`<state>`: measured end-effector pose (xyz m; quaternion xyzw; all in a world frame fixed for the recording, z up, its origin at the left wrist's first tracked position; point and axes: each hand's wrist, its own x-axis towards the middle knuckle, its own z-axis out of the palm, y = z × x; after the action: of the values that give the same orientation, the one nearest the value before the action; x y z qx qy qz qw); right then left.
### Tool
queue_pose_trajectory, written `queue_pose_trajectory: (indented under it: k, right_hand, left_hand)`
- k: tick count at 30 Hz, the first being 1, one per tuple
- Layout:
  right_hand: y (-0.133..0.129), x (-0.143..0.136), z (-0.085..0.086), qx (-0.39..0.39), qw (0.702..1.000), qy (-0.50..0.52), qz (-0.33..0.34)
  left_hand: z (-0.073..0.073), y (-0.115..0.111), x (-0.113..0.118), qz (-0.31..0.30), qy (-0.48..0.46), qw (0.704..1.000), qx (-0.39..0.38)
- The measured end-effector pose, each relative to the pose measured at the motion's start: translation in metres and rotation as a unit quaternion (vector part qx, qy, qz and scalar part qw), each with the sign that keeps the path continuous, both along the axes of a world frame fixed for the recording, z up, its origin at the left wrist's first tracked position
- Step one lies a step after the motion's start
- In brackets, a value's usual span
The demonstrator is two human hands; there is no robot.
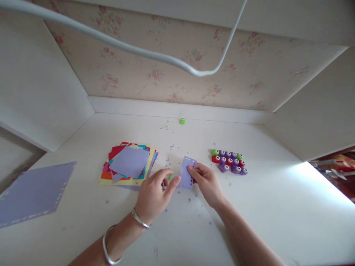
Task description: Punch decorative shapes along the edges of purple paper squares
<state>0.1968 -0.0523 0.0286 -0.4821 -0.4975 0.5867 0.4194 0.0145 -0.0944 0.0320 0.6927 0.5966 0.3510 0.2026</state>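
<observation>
My right hand (205,181) pinches the right edge of a small purple paper (186,174), which has punched holes along its edges. Close to the paper's left side is my left hand (155,190), its thumb and fingers apart around a small green object (169,177) that is mostly hidden. Whether the fingers touch that object cannot be made out. Left of my hands lies a pile of coloured paper sheets, with a purple sheet (130,162) on top. Several small purple, red and green pieces with eye shapes (229,162) stand in rows to the right.
A large purple sheet with punched edges (39,192) lies at the far left. One green eyed piece (182,121) stands near the back wall. Tiny purple paper bits are scattered on the white table (255,221). A white cable (124,46) hangs across the top.
</observation>
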Motion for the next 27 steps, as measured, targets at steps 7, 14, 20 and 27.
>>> queue_pose_trajectory:
  k: [7, 14, 20, 27]
  right_hand:
    - [0.011, 0.012, -0.011, -0.003, 0.995, -0.098, 0.004]
    - [0.013, 0.017, -0.022, 0.026, 0.992, -0.125, -0.002]
    - [0.012, 0.015, -0.024, 0.003, 0.997, -0.078, -0.017]
    - [0.012, 0.013, -0.03, 0.022, 0.991, -0.129, -0.008]
  left_hand:
    - [-0.016, 0.014, -0.011, 0.006, 0.108, 0.994, 0.031]
    - [-0.016, 0.014, -0.013, -0.059, 0.068, 0.995, 0.039]
    - [-0.019, 0.019, -0.012, -0.107, -0.006, 0.994, 0.011]
    - [-0.024, 0.02, -0.012, -0.119, -0.01, 0.993, 0.005]
